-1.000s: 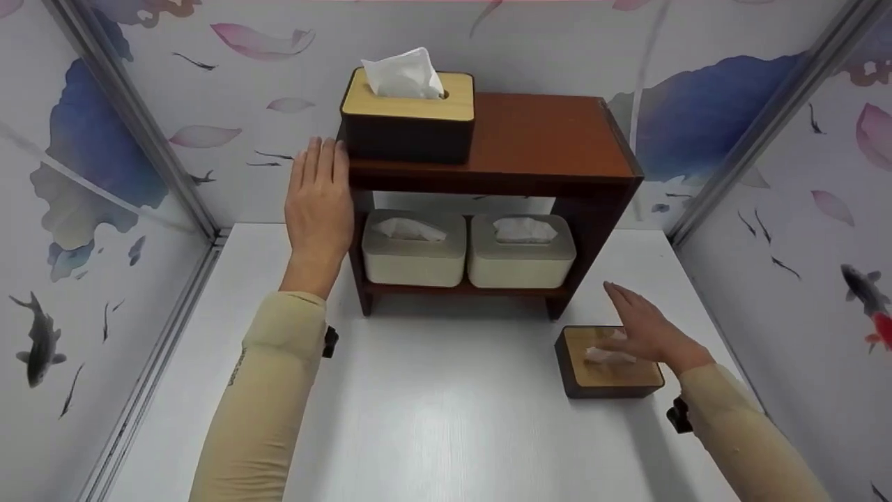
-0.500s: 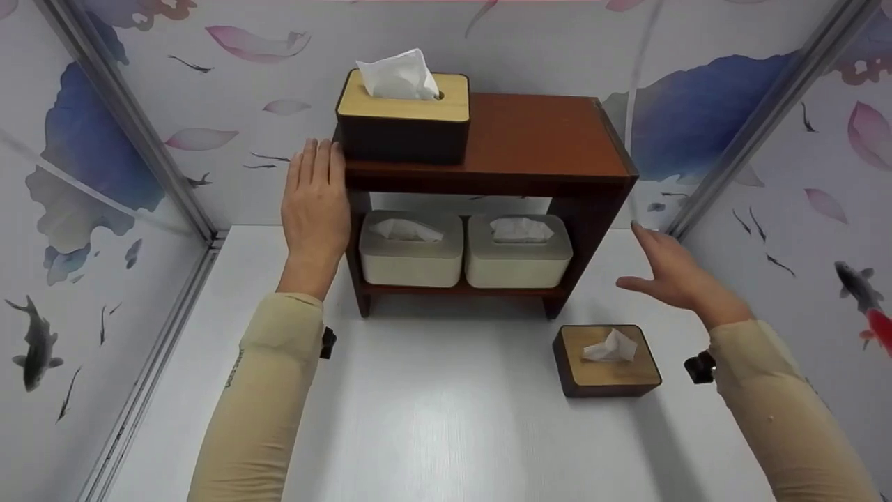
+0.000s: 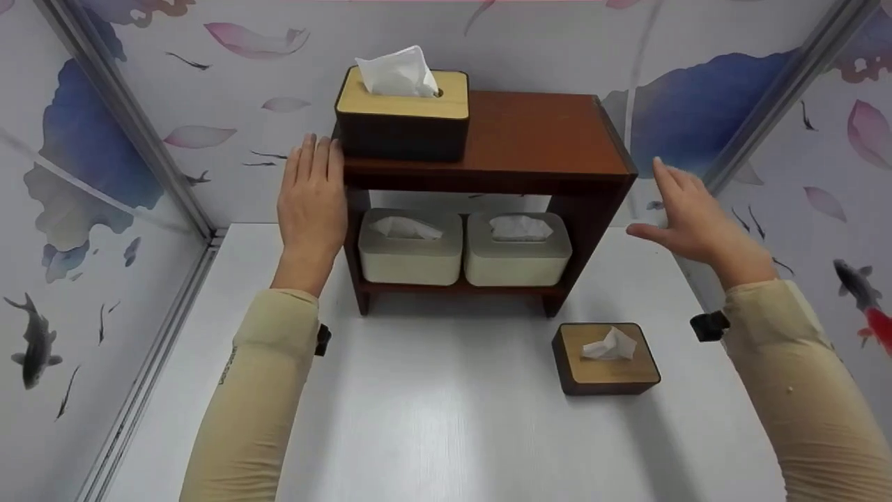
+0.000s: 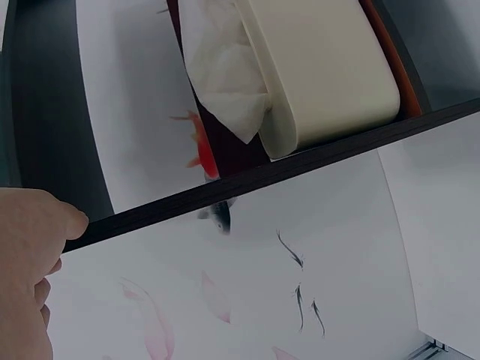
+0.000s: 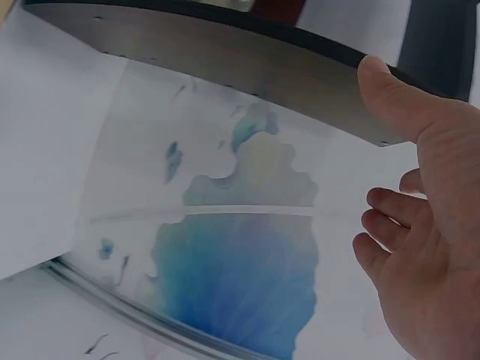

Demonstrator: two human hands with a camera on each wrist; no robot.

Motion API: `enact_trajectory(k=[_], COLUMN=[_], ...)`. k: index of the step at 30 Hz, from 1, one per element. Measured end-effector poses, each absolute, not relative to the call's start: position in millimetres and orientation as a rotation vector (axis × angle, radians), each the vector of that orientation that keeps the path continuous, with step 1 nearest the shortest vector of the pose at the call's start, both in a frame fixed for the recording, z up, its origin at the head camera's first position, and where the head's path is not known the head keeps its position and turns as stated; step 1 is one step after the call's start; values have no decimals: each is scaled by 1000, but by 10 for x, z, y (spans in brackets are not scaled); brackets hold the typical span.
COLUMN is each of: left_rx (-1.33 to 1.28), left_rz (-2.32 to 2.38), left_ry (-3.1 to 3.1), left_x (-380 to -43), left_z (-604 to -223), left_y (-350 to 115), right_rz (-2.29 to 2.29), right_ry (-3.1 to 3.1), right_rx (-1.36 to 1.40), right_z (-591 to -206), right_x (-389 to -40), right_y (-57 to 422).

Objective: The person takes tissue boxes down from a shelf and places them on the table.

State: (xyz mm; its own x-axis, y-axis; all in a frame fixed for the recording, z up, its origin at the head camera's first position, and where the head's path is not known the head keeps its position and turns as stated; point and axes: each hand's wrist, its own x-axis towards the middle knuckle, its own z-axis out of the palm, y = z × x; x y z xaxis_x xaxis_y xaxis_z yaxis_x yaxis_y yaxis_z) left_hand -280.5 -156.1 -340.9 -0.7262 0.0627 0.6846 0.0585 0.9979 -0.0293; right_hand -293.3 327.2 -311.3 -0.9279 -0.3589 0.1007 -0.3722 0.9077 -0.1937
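A reddish-brown two-level shelf (image 3: 550, 132) stands on the white table. My left hand (image 3: 312, 209) lies with straight fingers against its left side, the thumb at the front edge in the left wrist view. Off the shelf's right side my right hand (image 3: 704, 226) is held in the air, fingers extended and thumb apart, holding nothing. The right wrist view has that thumb near the edge of the side panel (image 5: 225, 79). On top at the left sits a black tissue box (image 3: 404, 136) with a wooden lid. Two beige tissue boxes, left (image 3: 411, 268) and right (image 3: 519, 268), fill the lower level.
A smaller dark tissue box (image 3: 606, 373) with a wooden lid and a tissue sticking out rests on the table (image 3: 432, 418), front right of the shelf. Patterned white walls (image 3: 279, 42) with metal corner rails (image 3: 139, 118) enclose the table on three sides.
My right hand has moved from above the small tissue box, up and to the right, to beside the shelf's right side. The left hand stays at the shelf's left side.
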Motion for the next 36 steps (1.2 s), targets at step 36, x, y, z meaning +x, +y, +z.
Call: enact_trajectory(k=[36], left_rx=[-164], left_rz=[-280], left_ry=[-2653], left_x=[-2648], left_z=[-2822], left_y=[-1692], right_rz=[-30], right_ry=[-2788], right_rx=[878], right_z=[-3018], right_x=[-3150], right_y=[2598])
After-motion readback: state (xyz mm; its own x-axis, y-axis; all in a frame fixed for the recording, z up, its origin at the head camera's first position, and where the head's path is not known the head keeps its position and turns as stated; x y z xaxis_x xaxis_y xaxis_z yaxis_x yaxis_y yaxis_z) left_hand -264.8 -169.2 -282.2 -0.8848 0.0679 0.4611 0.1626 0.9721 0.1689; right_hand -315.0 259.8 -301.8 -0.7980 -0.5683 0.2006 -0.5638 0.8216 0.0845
